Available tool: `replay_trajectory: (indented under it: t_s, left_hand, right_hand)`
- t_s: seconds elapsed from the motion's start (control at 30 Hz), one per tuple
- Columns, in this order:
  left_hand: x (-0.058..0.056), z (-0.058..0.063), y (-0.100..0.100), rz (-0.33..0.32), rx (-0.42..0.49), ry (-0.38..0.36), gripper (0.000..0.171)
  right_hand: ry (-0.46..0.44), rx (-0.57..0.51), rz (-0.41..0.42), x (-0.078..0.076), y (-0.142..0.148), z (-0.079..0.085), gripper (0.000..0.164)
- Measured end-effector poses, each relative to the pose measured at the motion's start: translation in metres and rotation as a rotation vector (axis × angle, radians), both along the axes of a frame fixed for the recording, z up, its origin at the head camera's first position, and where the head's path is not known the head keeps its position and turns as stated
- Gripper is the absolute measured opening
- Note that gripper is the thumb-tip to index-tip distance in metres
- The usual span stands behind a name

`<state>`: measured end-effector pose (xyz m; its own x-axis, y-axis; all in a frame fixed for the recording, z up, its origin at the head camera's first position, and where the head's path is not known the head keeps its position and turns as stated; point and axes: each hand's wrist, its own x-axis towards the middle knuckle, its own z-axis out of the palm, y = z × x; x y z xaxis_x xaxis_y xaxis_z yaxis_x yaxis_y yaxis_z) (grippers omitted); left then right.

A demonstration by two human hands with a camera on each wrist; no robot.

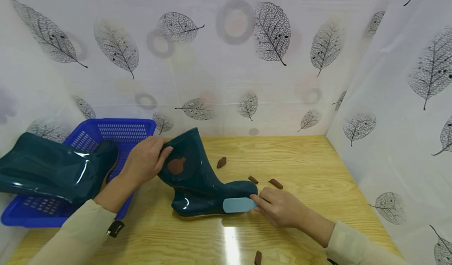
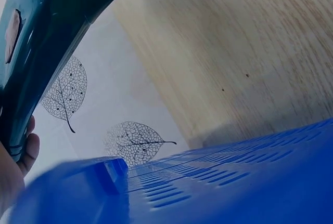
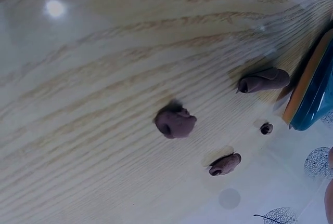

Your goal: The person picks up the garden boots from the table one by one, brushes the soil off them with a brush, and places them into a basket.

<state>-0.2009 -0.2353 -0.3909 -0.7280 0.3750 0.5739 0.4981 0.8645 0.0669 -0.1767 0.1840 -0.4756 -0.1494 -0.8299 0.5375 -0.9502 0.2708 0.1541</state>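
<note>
A dark green rubber boot [image 1: 197, 178] stands on its sole on the table, toe to the right. My left hand [image 1: 146, 157] grips the rim of its shaft, thumb on the near side; the left wrist view also shows this hand [image 2: 13, 172] at the boot's [image 2: 49, 42] top. A brown, mud-like patch [image 1: 176, 165] sticks to the shaft. Between the fingers and thumb of my right hand [image 1: 282, 208] is a flat light blue tool with a rounded end [image 1: 238, 205], lying along the near side of the boot's foot. Its handle is hidden in the hand.
At the left, a second green boot [image 1: 53, 170] lies across a blue plastic basket [image 1: 141, 125]. Several brown curled lumps are scattered on the wooden table [image 1: 300, 159], including one lump [image 1: 221, 162] behind the boot and another [image 1: 258, 258] at the front. Leaf-printed sheeting [image 1: 219, 68] hangs behind.
</note>
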Motion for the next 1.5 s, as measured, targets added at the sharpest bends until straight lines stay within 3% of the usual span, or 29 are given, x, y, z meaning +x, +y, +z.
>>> replay_trajectory:
  t_s: [0.13, 0.3, 0.5, 0.7, 0.83, 0.93, 1.03, 1.27, 1.5]
  left_hand:
    - [0.003, 0.004, 0.003, 0.019, 0.037, -0.017, 0.013]
    - [0.006, 0.012, 0.009, -0.019, 0.043, 0.048, 0.026]
    - [0.014, 0.028, 0.022, -0.188, 0.170, 0.012, 0.038]
    - [0.024, 0.042, 0.039, -0.396, 0.319, -0.121, 0.033]
    - [0.028, 0.043, 0.043, -0.456, 0.437, -0.217, 0.035]
    - [0.029, 0.041, 0.043, -0.451, 0.480, -0.258, 0.035]
    - [0.029, 0.036, 0.041, -0.410, 0.445, -0.240, 0.034]
    - [0.029, 0.026, 0.036, -0.184, 0.139, -0.025, 0.030]
    - [0.022, 0.024, 0.033, -0.179, 0.059, 0.087, 0.038]
  right_hand:
    - [0.000, -0.004, -0.008, -0.002, 0.002, -0.003, 0.028]
    - [-0.003, -0.013, -0.011, -0.003, 0.002, -0.003, 0.032]
    - [0.001, -0.053, 0.029, -0.005, 0.001, -0.001, 0.033]
    - [0.025, -0.093, 0.073, -0.006, -0.001, 0.000, 0.038]
    - [0.040, -0.097, 0.084, -0.007, -0.001, 0.000, 0.037]
    - [0.041, -0.094, 0.084, -0.007, -0.002, 0.000, 0.036]
    - [0.042, -0.095, 0.084, -0.007, -0.002, 0.000, 0.036]
    - [0.041, -0.118, 0.097, -0.007, -0.008, 0.003, 0.036]
    - [-0.016, -0.164, 0.063, -0.014, -0.033, 0.017, 0.037]
